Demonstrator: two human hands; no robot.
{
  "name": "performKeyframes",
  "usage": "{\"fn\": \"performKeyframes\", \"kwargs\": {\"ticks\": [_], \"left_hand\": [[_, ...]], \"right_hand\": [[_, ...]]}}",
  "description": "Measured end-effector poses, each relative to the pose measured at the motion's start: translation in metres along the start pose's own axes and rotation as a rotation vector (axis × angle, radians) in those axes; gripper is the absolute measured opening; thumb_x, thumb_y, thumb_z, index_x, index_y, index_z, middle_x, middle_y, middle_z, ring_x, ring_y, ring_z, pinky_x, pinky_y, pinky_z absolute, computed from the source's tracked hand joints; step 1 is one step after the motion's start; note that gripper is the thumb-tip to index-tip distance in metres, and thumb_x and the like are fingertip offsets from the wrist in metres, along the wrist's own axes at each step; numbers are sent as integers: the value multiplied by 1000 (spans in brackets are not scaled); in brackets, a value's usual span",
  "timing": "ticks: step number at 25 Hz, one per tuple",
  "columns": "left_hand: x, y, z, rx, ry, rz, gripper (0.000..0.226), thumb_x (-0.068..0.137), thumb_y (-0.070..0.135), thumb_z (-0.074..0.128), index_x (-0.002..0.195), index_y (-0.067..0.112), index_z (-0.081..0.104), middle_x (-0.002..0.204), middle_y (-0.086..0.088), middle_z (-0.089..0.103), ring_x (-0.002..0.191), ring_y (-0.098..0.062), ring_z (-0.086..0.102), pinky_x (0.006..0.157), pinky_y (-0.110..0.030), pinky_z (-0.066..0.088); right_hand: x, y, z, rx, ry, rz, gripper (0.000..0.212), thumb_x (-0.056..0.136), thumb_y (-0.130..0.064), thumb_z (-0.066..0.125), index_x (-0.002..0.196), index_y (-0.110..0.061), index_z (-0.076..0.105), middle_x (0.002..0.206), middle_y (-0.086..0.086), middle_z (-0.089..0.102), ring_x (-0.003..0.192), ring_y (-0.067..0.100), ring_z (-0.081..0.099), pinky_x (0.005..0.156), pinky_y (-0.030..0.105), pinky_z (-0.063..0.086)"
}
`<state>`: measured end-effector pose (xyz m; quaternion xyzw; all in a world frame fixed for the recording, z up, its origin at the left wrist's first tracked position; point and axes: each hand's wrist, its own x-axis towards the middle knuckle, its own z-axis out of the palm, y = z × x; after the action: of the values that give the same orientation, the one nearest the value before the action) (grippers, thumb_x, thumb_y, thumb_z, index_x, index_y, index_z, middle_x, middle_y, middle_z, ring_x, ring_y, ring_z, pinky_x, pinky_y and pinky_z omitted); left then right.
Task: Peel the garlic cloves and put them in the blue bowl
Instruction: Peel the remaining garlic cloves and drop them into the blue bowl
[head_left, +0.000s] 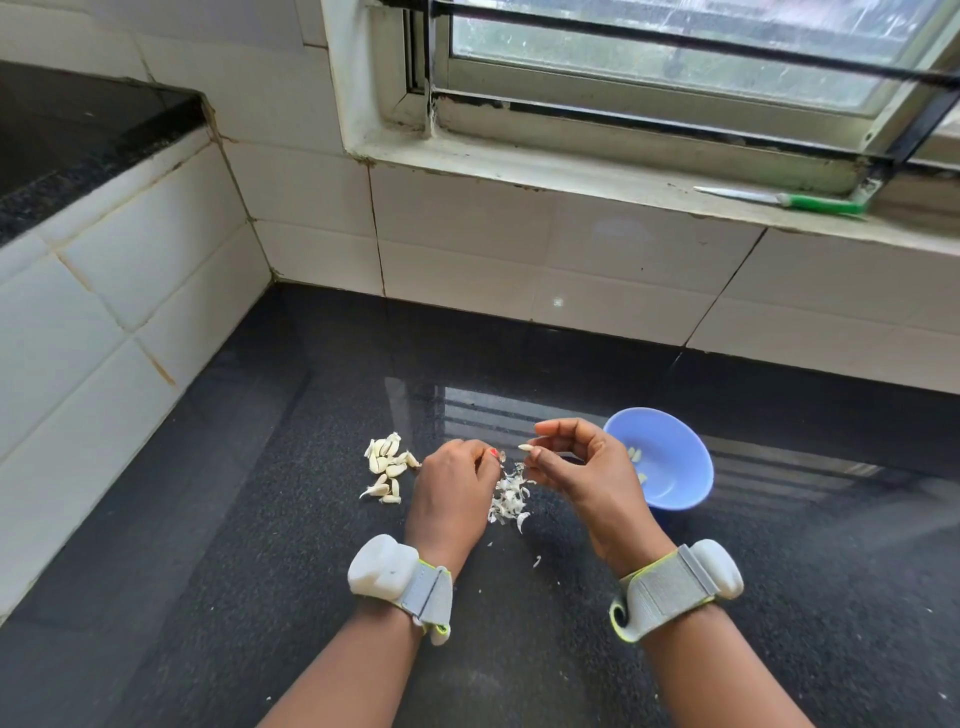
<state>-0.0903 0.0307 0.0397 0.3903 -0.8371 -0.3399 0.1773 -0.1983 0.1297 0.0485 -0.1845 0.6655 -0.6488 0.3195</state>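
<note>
right hand pinches a garlic clove, long axis level, tip pointing frame-left; left hand curled, contents unclear; blue bowl right, peels between.

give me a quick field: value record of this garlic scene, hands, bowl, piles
right hand: pinches a peeled clove beside the bowl
left hand: fingers curled over the skins, holding unclear
blue bowl: tilted, a few peeled cloves inside
unpeeled cloves: heap left of the hands
skins: pile between the hands
knife: on the window sill
</note>
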Motion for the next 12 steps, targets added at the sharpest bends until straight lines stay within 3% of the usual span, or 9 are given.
{"fn": "performKeyframes", "kwargs": {"ticks": [6,9,12], "left_hand": [[-1,-1,4,-22,39,14,13,77,26,76,76,22,64,80,5,61,72,-13,57,68,-29,45],[-2,2,3,-148,66,118,12,77,14,75,87,21,71,81,7,65,72,-7,60,71,-24,48],[-2,4,3,-168,87,214,12,81,18,72,93,20,74,84,5,70,76,-9,63,72,-26,50]], "right_hand": [[0,2,-5,-186,27,-73,22,82,1,74,95,-17,69,85,6,74,80,17,70,76,31,59],[1,4,-7,-346,45,-134,25,80,-2,75,92,-23,67,81,0,74,76,10,69,76,28,58],[-1,3,-5,-417,31,-172,29,80,-2,75,94,-25,65,81,-3,73,75,8,69,72,20,55]]}}
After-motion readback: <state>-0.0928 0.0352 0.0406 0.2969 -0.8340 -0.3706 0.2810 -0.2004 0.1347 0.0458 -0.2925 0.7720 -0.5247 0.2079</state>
